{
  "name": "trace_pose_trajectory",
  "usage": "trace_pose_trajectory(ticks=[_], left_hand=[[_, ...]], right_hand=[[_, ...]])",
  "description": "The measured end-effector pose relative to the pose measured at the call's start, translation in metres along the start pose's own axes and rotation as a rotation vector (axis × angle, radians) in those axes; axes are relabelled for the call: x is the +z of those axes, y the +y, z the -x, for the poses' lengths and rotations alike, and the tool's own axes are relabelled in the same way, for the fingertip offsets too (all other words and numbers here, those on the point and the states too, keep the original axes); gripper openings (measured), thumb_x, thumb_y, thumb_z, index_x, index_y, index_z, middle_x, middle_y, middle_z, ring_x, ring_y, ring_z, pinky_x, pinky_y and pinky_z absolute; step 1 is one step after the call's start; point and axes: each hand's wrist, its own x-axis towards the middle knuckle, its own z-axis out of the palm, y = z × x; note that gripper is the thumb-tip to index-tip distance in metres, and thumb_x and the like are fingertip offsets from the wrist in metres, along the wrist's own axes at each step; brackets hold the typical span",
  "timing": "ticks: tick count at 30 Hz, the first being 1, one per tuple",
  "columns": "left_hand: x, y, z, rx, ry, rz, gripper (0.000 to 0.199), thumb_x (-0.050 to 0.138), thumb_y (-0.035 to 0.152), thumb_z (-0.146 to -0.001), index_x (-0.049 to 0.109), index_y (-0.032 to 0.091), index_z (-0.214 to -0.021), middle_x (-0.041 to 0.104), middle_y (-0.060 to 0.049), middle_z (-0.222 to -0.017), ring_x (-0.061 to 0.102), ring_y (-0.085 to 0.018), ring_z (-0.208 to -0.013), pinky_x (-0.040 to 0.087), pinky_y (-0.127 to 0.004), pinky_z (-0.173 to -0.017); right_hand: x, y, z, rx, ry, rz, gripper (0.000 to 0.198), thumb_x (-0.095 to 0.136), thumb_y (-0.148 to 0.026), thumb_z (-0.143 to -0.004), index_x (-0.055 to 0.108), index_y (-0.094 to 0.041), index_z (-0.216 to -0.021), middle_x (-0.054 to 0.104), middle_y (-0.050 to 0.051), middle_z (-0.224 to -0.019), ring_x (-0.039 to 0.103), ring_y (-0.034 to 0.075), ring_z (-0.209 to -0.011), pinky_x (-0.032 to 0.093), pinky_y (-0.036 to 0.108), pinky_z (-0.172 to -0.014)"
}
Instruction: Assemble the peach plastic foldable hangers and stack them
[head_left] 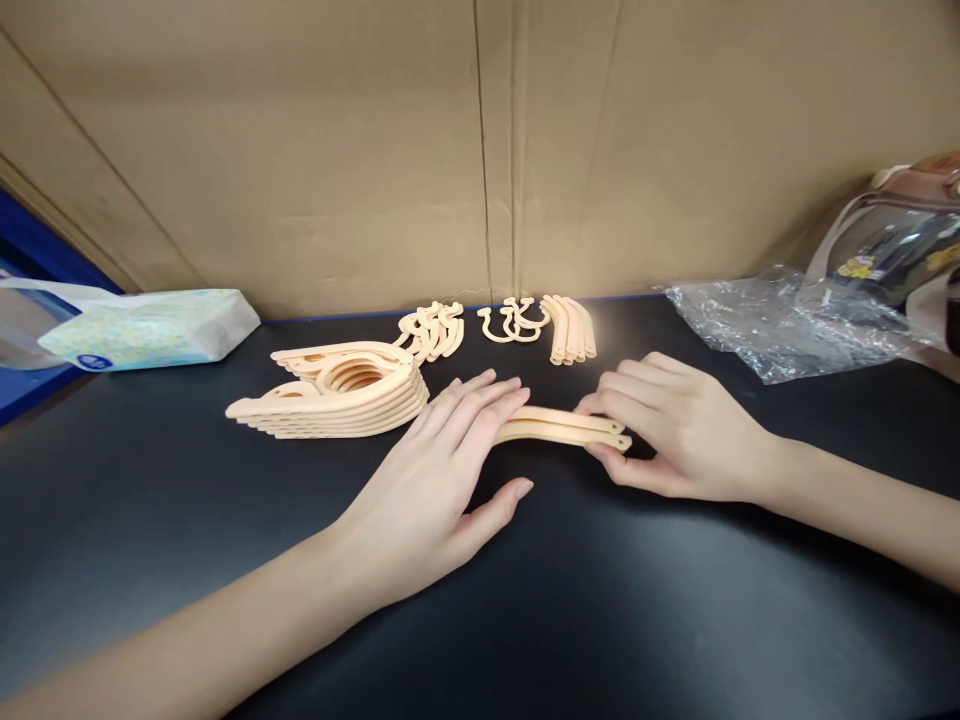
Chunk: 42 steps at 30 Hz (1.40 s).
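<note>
Two curved beige plastic hanger arms (559, 424) lie side by side in front of me, each with a small hole at the right end. My right hand (675, 425) is closed around that end, thumb in front and fingers behind. My left hand (450, 460) lies flat over the left end and hides it, its fingers stretched out and its thumb apart. Just left of it is a neat stack of beige hanger pieces (345, 400) with a rounded opening.
Behind are a cluster of beige hooks (433, 330), several loose hooks (514, 320) and a bundle of short curved pieces (571, 328). A tissue pack (161, 328) sits left. Clear plastic wrap (787, 325) and a transparent bag (900, 245) are right. Cardboard (337, 150) walls the black table's (600, 620) back.
</note>
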Motion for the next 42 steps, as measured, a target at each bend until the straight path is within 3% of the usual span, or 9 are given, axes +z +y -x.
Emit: trace_pose_trajectory(ticks=[5, 13, 35, 39, 42], left_hand=[[0.000, -0.002, -0.001, -0.044, -0.032, 0.070, 0.028, 0.053, 0.030, -0.095, 0.054, 0.017, -0.120, 0.063, -0.008, -0.114, 0.053, -0.024, -0.110, 0.045, -0.040, -0.093], [-0.002, 0.000, -0.003, -0.036, -0.033, 0.062, 0.015, 0.054, 0.026, -0.093, 0.061, 0.019, -0.105, 0.062, -0.003, -0.097, 0.052, -0.021, -0.091, 0.039, -0.037, -0.079], [-0.002, 0.002, -0.002, -0.023, -0.081, 0.050, 0.016, 0.051, 0.025, -0.089, 0.061, 0.020, -0.100, 0.063, -0.003, -0.093, 0.052, -0.021, -0.086, 0.036, -0.038, -0.073], [-0.002, 0.002, -0.001, -0.027, -0.072, 0.044, 0.026, 0.055, 0.029, -0.088, 0.059, 0.018, -0.111, 0.063, -0.005, -0.102, 0.054, -0.023, -0.091, 0.040, -0.039, -0.076], [0.000, 0.000, 0.001, -0.019, -0.054, 0.040, 0.043, 0.059, 0.036, -0.088, 0.053, 0.016, -0.126, 0.060, -0.010, -0.121, 0.055, -0.026, -0.107, 0.045, -0.041, -0.087]], right_hand=[[0.003, -0.003, 0.001, -0.092, -0.013, -0.072, 0.014, 0.051, -0.023, -0.088, 0.062, -0.014, -0.091, 0.058, 0.003, -0.072, 0.045, 0.017, -0.065, 0.034, 0.031, -0.063], [0.005, -0.005, 0.004, -0.086, -0.058, -0.178, 0.014, 0.053, -0.024, -0.087, 0.062, -0.015, -0.092, 0.058, 0.002, -0.073, 0.046, 0.016, -0.067, 0.035, 0.031, -0.065], [0.004, -0.002, 0.005, 0.005, -0.202, -0.402, 0.010, 0.058, -0.028, -0.087, 0.060, -0.019, -0.088, 0.053, -0.003, -0.070, 0.044, 0.012, -0.064, 0.034, 0.027, -0.064], [0.005, 0.002, 0.005, 0.025, -0.198, -0.469, 0.022, 0.062, -0.039, -0.088, 0.060, -0.018, -0.088, 0.053, -0.003, -0.070, 0.046, 0.012, -0.065, 0.035, 0.026, -0.063], [0.006, 0.007, 0.005, 0.046, -0.166, -0.505, 0.030, 0.056, -0.046, -0.093, 0.062, -0.017, -0.093, 0.055, -0.001, -0.073, 0.050, 0.013, -0.067, 0.036, 0.026, -0.063]])
